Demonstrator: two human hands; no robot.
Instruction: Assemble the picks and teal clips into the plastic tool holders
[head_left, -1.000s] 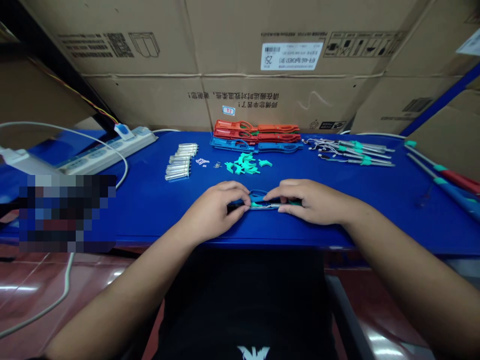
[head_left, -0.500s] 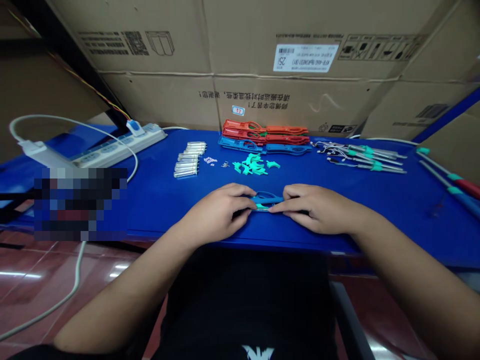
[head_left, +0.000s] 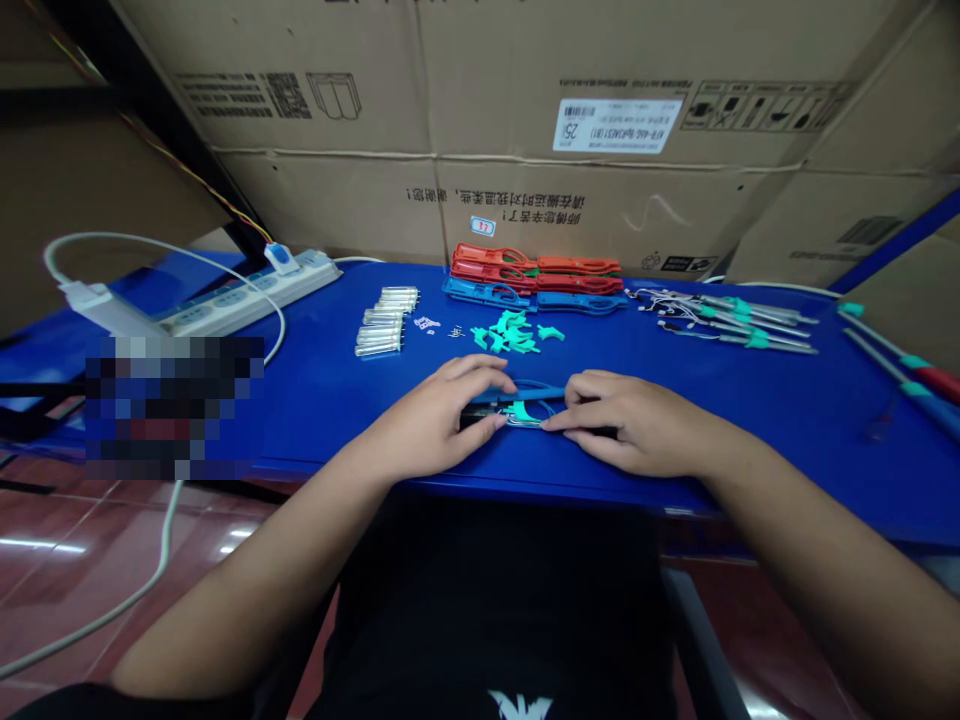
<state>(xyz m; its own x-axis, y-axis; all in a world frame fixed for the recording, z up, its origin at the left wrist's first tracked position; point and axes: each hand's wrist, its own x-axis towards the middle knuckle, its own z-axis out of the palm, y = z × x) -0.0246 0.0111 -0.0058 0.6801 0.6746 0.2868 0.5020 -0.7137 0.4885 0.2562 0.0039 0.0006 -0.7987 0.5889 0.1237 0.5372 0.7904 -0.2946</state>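
Note:
A blue plastic handle housing [head_left: 551,394] lies low over the table's front, between my two hands. A green trigger-like piece [head_left: 519,411] and thin wires show in its opening, with a dark part at its left end. My left hand [head_left: 439,415] grips the left portion, fingers on the far edge and thumb on the near edge, spaced apart. With bent fingers, my right hand [head_left: 637,420] holds the right portion, its index fingertip at the near edge by the wires. Both palms hide the housing's ends.
Behind the hands lie loose green pieces [head_left: 510,332], small white parts [head_left: 429,325], a row of clear-and-metal cylinders [head_left: 380,325] and red and blue housings [head_left: 536,270]. Wired metal rods [head_left: 757,320] lie right; a power strip [head_left: 255,295] stands left. A cardboard wall [head_left: 360,190] closes the back.
My left thumb and fingers have spread apart, uncovering more of the green piece, the wires and the dark part. My right hand stays nearly in place. The view has shifted slightly.

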